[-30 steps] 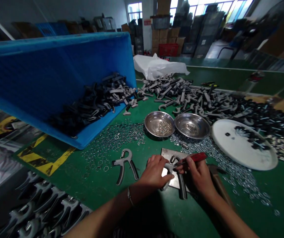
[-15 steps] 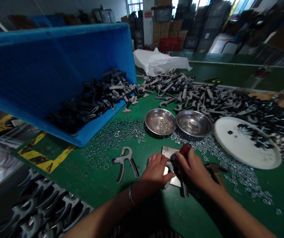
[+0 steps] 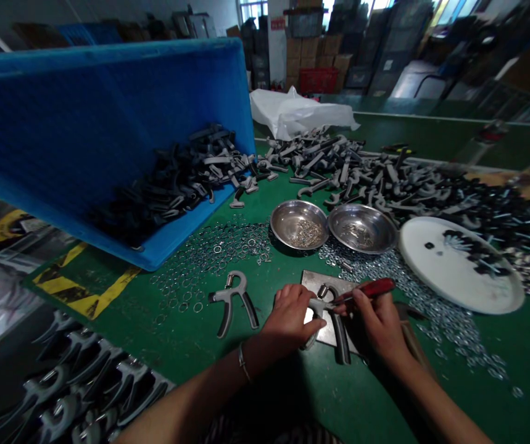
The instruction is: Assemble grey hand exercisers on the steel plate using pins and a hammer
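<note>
**2 hands on 1 grip trainer, steel plate underneath**

Hand grip trainer (image 3: 340,345) sits on steel plate (image 3: 316,279), dark handles, spring coil near top. L hand (image 3: 290,314): fingers pressed together, curled over the trainer's upper end. R hand (image 3: 376,327): thumb and fingers pinch a red-handled screwdriver (image 3: 371,288), thin shaft reaching the trainer's head by the coil; can't tell if tip touches.

Just L of plate: 1 more trainer (image 3: 232,302), lying flat. Just R of plate: 1 hammer (image 3: 413,339), wooden handle. Beyond plate: 2 steel bowls (image 3: 298,223) (image 3: 361,228), both w/ small metal parts. Beyond & R of plate: 1 white round tray (image 3: 459,259), some dark parts on it. Loose washers (image 3: 431,314) spread on both sides of plate. Far L of plate: 1 tilted blue plastic bin (image 3: 107,123), dark handles inside. Well beyond plate: big heap of grey handles (image 3: 348,166), too many to count. Near-L of plate: row of trainers (image 3: 79,382), partly cut off. 1 bracelet (image 3: 244,362) on L wrist. Red sign (image 3: 277,23) far beyond plate, too small to read.
</note>
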The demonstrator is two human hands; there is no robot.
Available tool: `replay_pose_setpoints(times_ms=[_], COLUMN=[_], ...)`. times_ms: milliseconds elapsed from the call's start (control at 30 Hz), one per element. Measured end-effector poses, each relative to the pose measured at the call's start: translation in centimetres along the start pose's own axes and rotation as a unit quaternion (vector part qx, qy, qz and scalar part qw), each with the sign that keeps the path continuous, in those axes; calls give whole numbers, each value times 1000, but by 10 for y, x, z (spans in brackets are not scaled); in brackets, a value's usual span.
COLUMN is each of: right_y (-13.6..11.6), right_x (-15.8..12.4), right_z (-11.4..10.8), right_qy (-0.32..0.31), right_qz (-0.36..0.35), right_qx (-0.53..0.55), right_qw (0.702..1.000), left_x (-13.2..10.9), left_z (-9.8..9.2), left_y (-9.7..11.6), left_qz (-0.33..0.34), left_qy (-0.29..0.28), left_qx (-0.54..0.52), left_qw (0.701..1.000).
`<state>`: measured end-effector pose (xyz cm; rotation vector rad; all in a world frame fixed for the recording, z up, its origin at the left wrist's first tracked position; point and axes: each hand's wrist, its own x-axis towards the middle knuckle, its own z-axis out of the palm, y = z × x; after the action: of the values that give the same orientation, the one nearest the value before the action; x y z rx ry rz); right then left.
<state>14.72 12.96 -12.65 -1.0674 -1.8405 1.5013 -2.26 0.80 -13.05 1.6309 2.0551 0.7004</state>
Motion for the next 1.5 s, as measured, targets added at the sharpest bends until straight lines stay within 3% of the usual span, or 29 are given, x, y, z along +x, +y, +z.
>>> replay_pose_setpoints(times_ms=[200, 333, 400, 533, 667, 867, 1100, 1200, 1300, 1367, 1433, 1500], right_y=[1, -9, -23, -47, -37, -4, -4, -3, -8, -15, -22, -26], right_x=[-2, 2, 6, 13, 18, 15, 13, 10, 10, 16, 27, 40], right_z=[5, 14, 15, 9, 8, 16, 13, 14, 19, 22, 25, 24], right_qy=[27, -16, -49, -113, -23, -21, -23, 4, -11, -33, -60, -83], right_qz=[-58, -91, -86, -44, -19, 5, -19, -49, -72, -56, -7, 43], right_qx=[-169, -303, -256, -22, 69, -15, -65, -177, -261, -190, -18, 134], right_qw=[984, 948, 962, 992, 997, 1000, 997, 983, 963, 980, 998, 986], left_x=[-1, -2, -2, -1, -1, -2, -2, -2, -1, -1, -1, 0], left_z=[0, 1, 0, -1, -1, 2, 0, 0, 2, 2, 2, 1], left_y=[0, 2, 3, 7, 8, 5, 5, 5, 5, 5, 6, 6], left_qz=[-1, 4, 3, -16, -24, -9, -7, -7, -7, -11, -17, -20], left_qy=[1, 4, 5, -3, -12, 2, 6, 2, -2, -4, -7, -8], left_qx=[0, 15, 25, 43, 51, 45, 33, 31, 37, 43, 44, 44], left_qw=[1000, 1000, 1000, 999, 998, 999, 999, 999, 999, 999, 999, 999])
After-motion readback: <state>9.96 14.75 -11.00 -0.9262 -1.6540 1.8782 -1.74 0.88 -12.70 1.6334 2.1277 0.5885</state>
